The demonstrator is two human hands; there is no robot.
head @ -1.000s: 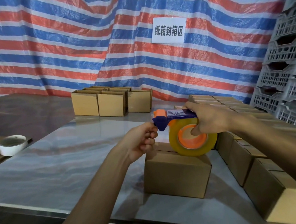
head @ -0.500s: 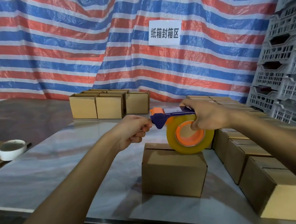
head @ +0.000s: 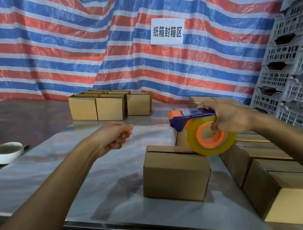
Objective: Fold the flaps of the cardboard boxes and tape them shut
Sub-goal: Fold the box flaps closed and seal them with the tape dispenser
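Nearest to me, the cardboard box (head: 176,172) sits on the steel table (head: 43,167), right of centre. Its flaps are folded down and the top seam is bare. A row of boxes (head: 276,174) runs along the right edge. Above the box's far right corner I see the right hand (head: 226,116) wrapped around the tape dispenser (head: 198,127). The left hand (head: 112,137) has its fingers curled and is pinching the clear tape strip (head: 151,131), which stretches left from the dispenser. There's a white roll (head: 7,152) at far left. Open boxes (head: 109,107) stand further back, then the striped tarp (head: 53,50) with a sign (head: 167,31). Crates (head: 291,69) are stacked on the right.
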